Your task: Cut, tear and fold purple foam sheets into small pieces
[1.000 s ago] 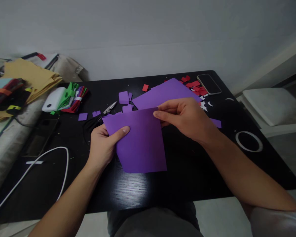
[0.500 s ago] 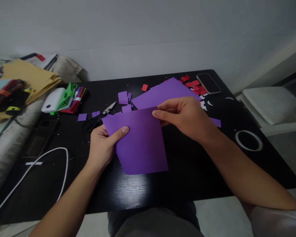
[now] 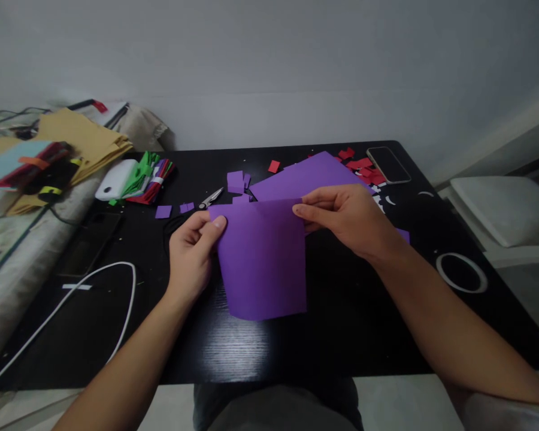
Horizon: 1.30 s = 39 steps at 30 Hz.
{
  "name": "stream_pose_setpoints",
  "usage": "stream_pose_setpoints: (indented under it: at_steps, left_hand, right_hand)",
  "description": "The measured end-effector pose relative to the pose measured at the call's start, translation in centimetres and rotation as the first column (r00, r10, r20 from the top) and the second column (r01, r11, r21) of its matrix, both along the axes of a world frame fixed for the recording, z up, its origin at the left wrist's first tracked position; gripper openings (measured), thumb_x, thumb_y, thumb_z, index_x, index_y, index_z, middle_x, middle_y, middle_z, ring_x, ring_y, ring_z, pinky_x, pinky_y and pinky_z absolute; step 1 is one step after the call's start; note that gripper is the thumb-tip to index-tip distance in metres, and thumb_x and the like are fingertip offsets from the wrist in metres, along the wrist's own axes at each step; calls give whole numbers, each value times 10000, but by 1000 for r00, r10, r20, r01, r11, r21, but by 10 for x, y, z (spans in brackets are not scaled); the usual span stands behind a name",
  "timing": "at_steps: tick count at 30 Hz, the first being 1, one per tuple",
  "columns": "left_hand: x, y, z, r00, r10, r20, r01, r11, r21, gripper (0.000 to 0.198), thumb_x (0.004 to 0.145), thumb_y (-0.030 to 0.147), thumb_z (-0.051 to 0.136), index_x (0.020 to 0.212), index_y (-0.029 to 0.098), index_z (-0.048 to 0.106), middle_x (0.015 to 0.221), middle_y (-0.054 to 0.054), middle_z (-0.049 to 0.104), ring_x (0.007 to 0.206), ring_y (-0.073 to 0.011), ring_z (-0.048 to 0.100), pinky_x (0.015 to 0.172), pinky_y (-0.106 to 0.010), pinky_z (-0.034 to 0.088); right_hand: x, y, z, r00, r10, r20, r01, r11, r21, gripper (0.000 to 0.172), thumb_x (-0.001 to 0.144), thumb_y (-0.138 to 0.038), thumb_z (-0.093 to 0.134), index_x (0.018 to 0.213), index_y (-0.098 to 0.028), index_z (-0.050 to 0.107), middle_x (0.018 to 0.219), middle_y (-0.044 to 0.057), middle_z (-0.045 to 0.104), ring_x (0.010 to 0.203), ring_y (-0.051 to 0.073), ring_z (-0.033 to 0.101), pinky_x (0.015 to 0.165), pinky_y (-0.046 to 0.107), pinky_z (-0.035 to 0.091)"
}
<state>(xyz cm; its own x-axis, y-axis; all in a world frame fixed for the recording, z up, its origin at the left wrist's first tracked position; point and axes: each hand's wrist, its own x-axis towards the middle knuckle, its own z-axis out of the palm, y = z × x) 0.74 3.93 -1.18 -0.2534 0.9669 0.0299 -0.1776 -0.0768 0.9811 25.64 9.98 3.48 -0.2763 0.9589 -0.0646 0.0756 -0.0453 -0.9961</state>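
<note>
A purple sheet of paper [image 3: 265,263] hangs upright above the black table, its lower edge curved. My left hand [image 3: 193,248] pinches the upper left corner, thumb in front. At the upper right corner, my right hand [image 3: 345,218] grips the same sheet between thumb and fingers. Behind it lies a larger purple sheet [image 3: 314,170], partly covered by the held one and my right hand. Scissors [image 3: 211,199] rest just beyond my left hand, their handles partly hidden. Small purple paper pieces [image 3: 236,181] lie near the blades.
Red paper scraps [image 3: 368,170] and white scraps lie by a phone [image 3: 388,164] at the back right. A white ring [image 3: 462,272] is on the right. Leftward are bundled coloured strips [image 3: 146,179], a white cable [image 3: 128,311], a dark phone-like slab [image 3: 90,245] and yellow envelopes [image 3: 85,140].
My left hand has slid from the sheet's left side up to its upper left corner. The sheet now hangs straighter. The whole view has shifted slightly.
</note>
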Motion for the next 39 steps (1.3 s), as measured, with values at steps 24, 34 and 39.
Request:
stream_pose_setpoints:
  at_steps: [24,34,39]
  left_hand:
    - [-2,3,-1,993,105,-45,-104,994,26,215,839,420,803,883,221,736,606,49,489,517,-92,423,500,-218,359]
    - [0,4,1,998,60,7,-60,998,-11,285,835,465,790,805,217,653,612,48,477,497,-93,410,476,-220,355]
    - [2,5,1,999,9,-48,-13,998,-67,354,794,478,832,737,184,645,575,45,507,474,-78,401,461,-212,334]
  right_hand:
    - [2,0,-1,1000,21,-6,-21,1000,3,283,725,-377,917,885,-173,803,832,57,811,714,180,764,737,334,671]
    - [-4,-2,-1,1000,-25,-16,25,1000,-11,300,691,-397,931,852,-188,789,807,45,803,710,193,764,735,364,677]
    - [-5,-1,-3,995,-72,-64,70,997,-22,311,665,-380,948,836,-182,781,808,44,801,671,181,754,700,346,678]
